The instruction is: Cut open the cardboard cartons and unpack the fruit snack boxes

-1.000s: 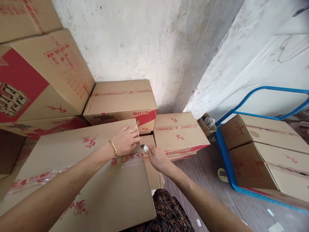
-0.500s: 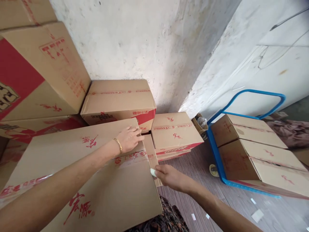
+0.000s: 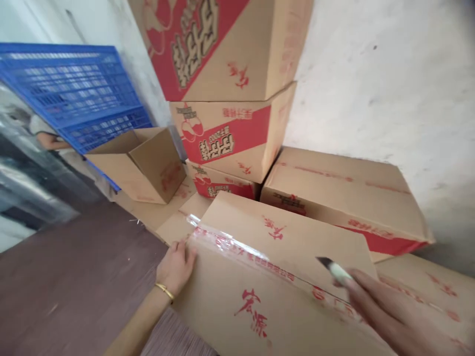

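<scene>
Bracing the taped carton (image 3: pixel 282 277) at its left end, the left hand (image 3: pixel 176 267) lies spread flat on stiff cardboard. The right hand (image 3: pixel 386 311) pinches a small box cutter (image 3: pixel 334 268) over the tape seam (image 3: pixel 237 249); the box looks bulky, best gripped at its corners.

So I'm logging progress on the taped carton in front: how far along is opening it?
Done: nothing visibly yet; the tape seam looks unbroken and the flaps are shut. In hand: the left hand steadies the front carton at its corner, while the right hand holds a small knife with its blade over the lid near the seam. Left: the whole seam, apparently.
</scene>
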{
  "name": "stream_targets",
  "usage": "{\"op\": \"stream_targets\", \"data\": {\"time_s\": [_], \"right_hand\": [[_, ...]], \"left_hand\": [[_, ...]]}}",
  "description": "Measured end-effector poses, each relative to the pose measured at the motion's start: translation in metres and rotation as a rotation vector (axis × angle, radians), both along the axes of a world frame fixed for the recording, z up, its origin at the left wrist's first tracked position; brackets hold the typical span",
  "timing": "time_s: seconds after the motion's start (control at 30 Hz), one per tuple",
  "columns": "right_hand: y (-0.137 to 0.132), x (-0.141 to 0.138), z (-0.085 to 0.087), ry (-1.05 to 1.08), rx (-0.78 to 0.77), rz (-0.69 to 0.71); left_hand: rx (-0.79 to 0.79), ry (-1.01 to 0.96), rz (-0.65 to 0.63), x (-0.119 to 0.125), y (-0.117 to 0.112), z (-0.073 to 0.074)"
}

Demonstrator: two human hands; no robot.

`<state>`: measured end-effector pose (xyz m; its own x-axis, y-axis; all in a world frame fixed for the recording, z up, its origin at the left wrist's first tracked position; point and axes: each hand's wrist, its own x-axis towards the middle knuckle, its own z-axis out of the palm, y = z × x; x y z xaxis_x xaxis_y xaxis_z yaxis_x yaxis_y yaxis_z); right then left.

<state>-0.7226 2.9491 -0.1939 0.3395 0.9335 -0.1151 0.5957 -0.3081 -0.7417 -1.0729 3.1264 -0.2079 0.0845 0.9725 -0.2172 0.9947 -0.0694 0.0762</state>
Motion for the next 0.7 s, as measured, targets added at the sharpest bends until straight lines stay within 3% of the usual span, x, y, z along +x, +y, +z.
{"op": "stream_targets", "data": {"time_s": [0.17,0.33,0.47,0.6,0.7], "right_hand": [[0.130,-0.083,0.027,-0.195,-0.035,0.583],[0.228,-0.141,0.020,-0.632,0.049,0.860],[0.264,-0.167,0.018,-0.851,0.098,1.046],[0.272,-0.188,0.025,-0.975,0.076,1.210],[0.273,-0.200,0.026,-0.997,0.084,1.342]], "left_hand": [[0.033,-0.009,-0.015,0.010,-0.016,-0.002],[0.173,-0.081,0.004,0.017,-0.023,-0.008],[0.170,-0.198,0.098,0.012,-0.017,-0.013],[0.084,-0.337,0.194,0.005,-0.017,-0.019],[0.136,-0.371,0.177,0.001,-0.024,-0.028]]}}
